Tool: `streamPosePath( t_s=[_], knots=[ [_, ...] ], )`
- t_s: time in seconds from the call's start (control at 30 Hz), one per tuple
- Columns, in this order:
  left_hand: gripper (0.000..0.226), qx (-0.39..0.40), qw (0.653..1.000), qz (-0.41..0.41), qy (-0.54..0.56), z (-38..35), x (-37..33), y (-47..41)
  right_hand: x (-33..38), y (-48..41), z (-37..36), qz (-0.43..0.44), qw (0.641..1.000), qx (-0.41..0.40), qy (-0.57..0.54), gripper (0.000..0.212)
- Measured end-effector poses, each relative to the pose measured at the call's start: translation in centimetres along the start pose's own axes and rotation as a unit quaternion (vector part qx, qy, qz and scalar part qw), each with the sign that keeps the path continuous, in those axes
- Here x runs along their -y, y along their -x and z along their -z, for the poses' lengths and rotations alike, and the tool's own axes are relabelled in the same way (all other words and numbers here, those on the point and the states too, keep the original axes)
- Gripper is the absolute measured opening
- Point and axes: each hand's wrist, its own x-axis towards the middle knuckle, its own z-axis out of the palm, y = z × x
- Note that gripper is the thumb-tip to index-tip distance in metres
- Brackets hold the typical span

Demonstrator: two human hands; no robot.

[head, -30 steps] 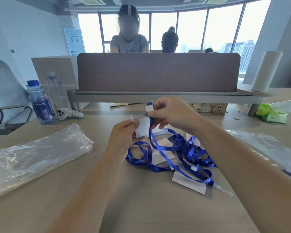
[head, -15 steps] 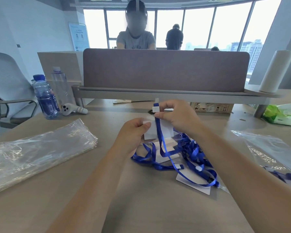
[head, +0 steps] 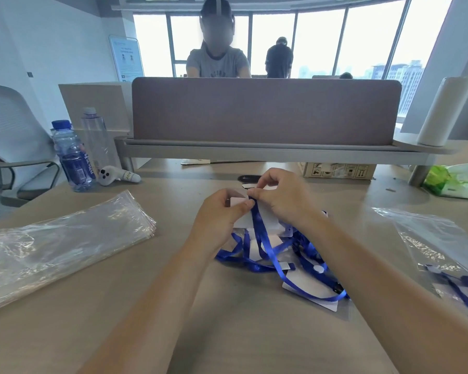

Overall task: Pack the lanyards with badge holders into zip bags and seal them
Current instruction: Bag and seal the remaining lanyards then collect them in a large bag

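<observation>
We look down at a pale wooden table in a bright office with tall windows along the back. In the middle of the frame, just above the table, our left hand pinches the upper left edge of a white badge holder between thumb and forefinger. Our right hand pinches the top end of a blue lanyard right at the holder's upper edge, its other fingers curled. The strap runs down across the card into a tangled pile of lanyards and white cards lying just below and to the right of the hands. At lower left a stack of empty zip bags lies flat; at the right edge a filled bag shows blue strap inside. Further back on the left stand a blue-labelled bottle and a clear bottle, with a white controller beside them. A brown divider spans the centre, a cardboard box beneath it, a paper roll at its right end and a green tissue pack near that. Behind the divider sits a person in grey.
</observation>
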Motion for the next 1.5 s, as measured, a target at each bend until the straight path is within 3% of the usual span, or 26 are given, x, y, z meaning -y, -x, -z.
streamPosePath(
  t_s=[0.23,0.37,0.47,0.53,0.7,0.8,0.87,0.97,1.07,1.13,1.33,1.5],
  knots=[
    [0.011,-0.027,0.999,-0.006,-0.036,-0.1,0.0,-0.1,-0.4,0.6,-0.3,-0.009,1.000,-0.003,-0.006,0.018],
    [0.012,-0.062,0.998,-0.005,-0.025,0.9,-0.2,-0.2,-0.6,1.2,-0.4,-0.087,0.993,-0.032,-0.079,0.059],
    [0.006,-0.088,0.996,0.003,-0.011,1.9,-0.6,-0.5,-1.3,1.8,-0.8,-0.167,0.980,0.005,-0.109,0.086],
    [0.008,-0.102,0.995,0.006,0.011,2.5,-0.8,-0.8,-1.6,2.4,-1.3,-0.184,0.970,0.051,-0.147,0.092],
    [0.007,-0.095,0.993,0.004,0.063,3.0,-1.4,-1.0,-1.3,4.2,-2.4,-0.120,0.960,0.203,-0.149,0.041],
    [0.005,-0.066,0.991,0.009,0.115,3.3,-1.7,-0.9,-0.9,4.7,-2.5,-0.090,0.954,0.241,-0.156,0.017],
    [0.006,-0.046,0.983,0.018,0.174,3.7,-1.7,-0.9,-1.2,4.6,-2.3,-0.106,0.938,0.245,-0.219,0.013],
    [0.014,-0.010,0.966,0.017,0.259,4.3,-2.3,-0.9,-2.1,4.2,-1.4,-0.139,0.876,0.275,-0.370,0.009],
    [0.017,0.032,0.959,0.013,0.282,4.8,-2.9,-0.6,-2.9,3.6,0.2,-0.151,0.831,0.293,-0.449,0.018],
    [0.021,0.074,0.957,0.012,0.279,5.0,-3.1,-0.3,-3.3,3.2,1.5,-0.157,0.818,0.279,-0.478,0.014],
    [0.014,0.181,0.972,0.036,0.144,4.7,-2.7,0.2,-3.1,1.6,3.3,-0.159,0.845,0.212,-0.464,0.013],
    [0.006,0.145,0.985,0.018,-0.088,3.6,-1.4,-0.2,-1.8,0.4,3.9,-0.153,0.921,0.150,-0.326,0.012]
  ],
)
